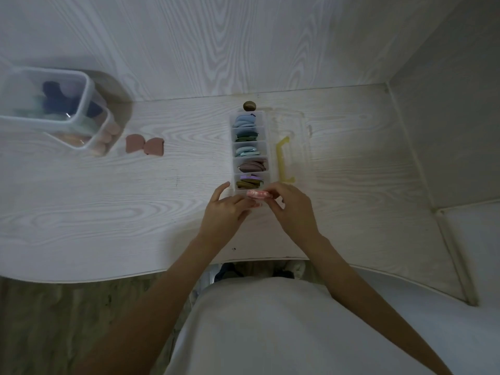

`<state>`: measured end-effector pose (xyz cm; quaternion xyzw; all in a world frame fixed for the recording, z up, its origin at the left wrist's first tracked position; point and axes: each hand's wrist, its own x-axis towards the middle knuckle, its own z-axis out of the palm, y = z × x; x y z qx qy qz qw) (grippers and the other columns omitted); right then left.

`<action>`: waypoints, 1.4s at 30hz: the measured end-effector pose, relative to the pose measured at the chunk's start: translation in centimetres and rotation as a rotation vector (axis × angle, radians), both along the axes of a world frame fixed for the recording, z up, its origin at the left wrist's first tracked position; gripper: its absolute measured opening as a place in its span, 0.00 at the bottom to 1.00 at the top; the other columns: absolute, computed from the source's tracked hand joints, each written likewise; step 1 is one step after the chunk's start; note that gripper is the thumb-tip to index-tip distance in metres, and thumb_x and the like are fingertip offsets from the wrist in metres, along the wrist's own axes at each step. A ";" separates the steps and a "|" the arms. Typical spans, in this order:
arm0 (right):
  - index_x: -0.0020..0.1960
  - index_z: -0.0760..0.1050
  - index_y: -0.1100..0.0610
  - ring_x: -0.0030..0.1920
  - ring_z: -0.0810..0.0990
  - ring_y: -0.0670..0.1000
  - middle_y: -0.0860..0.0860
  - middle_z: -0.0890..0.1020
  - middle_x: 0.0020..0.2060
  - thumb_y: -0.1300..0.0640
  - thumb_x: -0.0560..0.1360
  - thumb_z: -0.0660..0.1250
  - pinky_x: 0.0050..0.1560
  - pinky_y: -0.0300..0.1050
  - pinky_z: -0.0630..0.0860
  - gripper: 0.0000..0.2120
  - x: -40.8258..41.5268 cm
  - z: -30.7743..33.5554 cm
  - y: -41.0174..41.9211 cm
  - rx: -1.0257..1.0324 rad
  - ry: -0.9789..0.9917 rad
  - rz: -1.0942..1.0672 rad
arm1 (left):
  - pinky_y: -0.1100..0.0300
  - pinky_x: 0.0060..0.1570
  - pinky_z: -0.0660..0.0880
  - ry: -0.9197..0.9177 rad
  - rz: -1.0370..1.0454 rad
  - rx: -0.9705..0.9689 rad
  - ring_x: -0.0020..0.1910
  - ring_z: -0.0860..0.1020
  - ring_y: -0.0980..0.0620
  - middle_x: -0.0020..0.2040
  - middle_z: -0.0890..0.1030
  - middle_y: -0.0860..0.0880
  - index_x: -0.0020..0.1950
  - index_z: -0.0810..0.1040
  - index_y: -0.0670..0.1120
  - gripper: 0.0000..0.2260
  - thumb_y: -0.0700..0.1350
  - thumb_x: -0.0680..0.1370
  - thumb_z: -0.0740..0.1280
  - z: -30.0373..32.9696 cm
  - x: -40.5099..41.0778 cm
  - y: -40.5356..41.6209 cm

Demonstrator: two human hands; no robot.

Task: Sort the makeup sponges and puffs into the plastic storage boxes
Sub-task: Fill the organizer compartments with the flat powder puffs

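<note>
A narrow clear divided box (268,147) stands in the middle of the white desk, its compartments filled with blue, green, light blue, mauve, purple and olive puffs. At its near end both hands meet over a pink puff (255,194). My right hand (290,205) pinches the puff's right side. My left hand (226,209) touches its left side, thumb against the box's corner. Two dusty-pink sponges (144,146) lie loose to the left. A clear tub (87,90) at the far left holds dark blue, mint and peach sponges.
The box's clear lid with a yellow latch (284,161) lies open to the right. A round brass knob (249,105) sits behind the box. A wall panel rises at the back and a side panel at the right. The desk's front edge runs just below my forearms.
</note>
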<state>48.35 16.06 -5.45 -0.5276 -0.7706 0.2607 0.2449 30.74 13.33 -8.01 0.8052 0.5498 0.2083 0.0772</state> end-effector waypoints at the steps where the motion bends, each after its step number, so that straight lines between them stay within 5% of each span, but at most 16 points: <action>1: 0.50 0.79 0.56 0.42 0.77 0.49 0.50 0.82 0.42 0.58 0.74 0.69 0.42 0.39 0.72 0.05 -0.3 -0.3 0.1 0.032 -0.082 0.021 | 0.50 0.65 0.63 -0.012 -0.004 0.017 0.39 0.83 0.51 0.45 0.85 0.49 0.49 0.83 0.49 0.12 0.37 0.68 0.75 -0.2 -0.1 -0.1; 6: 0.45 0.82 0.56 0.38 0.78 0.54 0.52 0.83 0.38 0.62 0.69 0.72 0.41 0.44 0.73 0.06 -1.4 -0.9 1.2 0.173 -0.254 0.159 | 0.52 0.64 0.64 -0.022 -0.003 0.062 0.39 0.82 0.50 0.44 0.84 0.50 0.51 0.83 0.49 0.11 0.40 0.72 0.64 -0.5 -0.2 -0.4; 11: 0.47 0.83 0.57 0.36 0.75 0.54 0.51 0.84 0.37 0.64 0.68 0.72 0.40 0.42 0.68 0.08 -0.9 -1.3 1.6 0.218 -0.325 0.272 | 0.56 0.55 0.67 -0.084 0.000 0.111 0.47 0.77 0.51 0.46 0.83 0.50 0.51 0.81 0.49 0.14 0.37 0.68 0.74 -0.8 -0.8 -0.6; 14: 0.49 0.81 0.58 0.39 0.75 0.54 0.52 0.83 0.38 0.55 0.74 0.63 0.43 0.41 0.64 0.11 -0.5 -0.9 1.4 0.131 -0.259 0.258 | 0.54 0.57 0.68 -0.093 0.086 0.101 0.56 0.72 0.47 0.53 0.80 0.45 0.56 0.77 0.48 0.15 0.46 0.70 0.72 -1.3 -1.4 -0.8; 16: 0.51 0.80 0.57 0.42 0.76 0.55 0.52 0.83 0.40 0.49 0.72 0.65 0.45 0.44 0.66 0.14 -0.2 -0.7 1.5 0.092 -0.300 0.311 | 0.53 0.59 0.68 -0.105 0.156 0.058 0.59 0.71 0.45 0.56 0.78 0.44 0.57 0.78 0.47 0.16 0.51 0.71 0.70 -1.6 -1.8 -0.8; 20: 0.49 0.81 0.57 0.41 0.77 0.56 0.52 0.83 0.39 0.61 0.64 0.76 0.41 0.46 0.72 0.15 -1.0 -1.1 1.2 0.173 -0.403 0.333 | 0.56 0.58 0.67 -0.167 0.176 0.004 0.59 0.70 0.46 0.57 0.77 0.45 0.57 0.78 0.47 0.17 0.54 0.72 0.69 -1.7 -2.6 -0.8; 28: 0.46 0.80 0.57 0.42 0.73 0.55 0.53 0.83 0.38 0.65 0.68 0.63 0.39 0.47 0.73 0.10 -5.0 -1.8 2.6 0.302 -0.264 0.331 | 0.64 0.50 0.68 -0.421 0.527 -0.144 0.52 0.76 0.51 0.54 0.80 0.48 0.58 0.78 0.46 0.13 0.49 0.77 0.64 0.1 -8.7 0.2; 31: 0.49 0.81 0.54 0.43 0.70 0.52 0.51 0.83 0.39 0.63 0.70 0.57 0.39 0.47 0.70 0.16 -6.5 -2.0 3.4 0.280 -0.253 0.328 | 0.58 0.49 0.70 -0.343 0.666 -0.188 0.52 0.77 0.48 0.54 0.80 0.45 0.60 0.76 0.44 0.13 0.45 0.77 0.64 -0.2 -13.0 2.7; 36: 0.47 0.82 0.55 0.40 0.73 0.55 0.51 0.82 0.35 0.71 0.62 0.70 0.40 0.46 0.61 0.17 -7.8 -1.7 4.8 0.259 -0.334 0.258 | 0.51 0.45 0.73 -0.164 0.771 -0.328 0.53 0.76 0.41 0.59 0.75 0.41 0.63 0.72 0.43 0.16 0.44 0.77 0.63 -1.0 -17.6 7.2; 42: 0.45 0.82 0.54 0.34 0.73 0.56 0.51 0.82 0.33 0.70 0.61 0.73 0.38 0.46 0.59 0.17 -8.8 -1.3 5.7 0.247 -0.383 0.227 | 0.46 0.55 0.69 -0.004 0.691 -0.374 0.63 0.66 0.38 0.65 0.71 0.38 0.66 0.72 0.41 0.17 0.46 0.79 0.62 -2.5 -18.9 9.9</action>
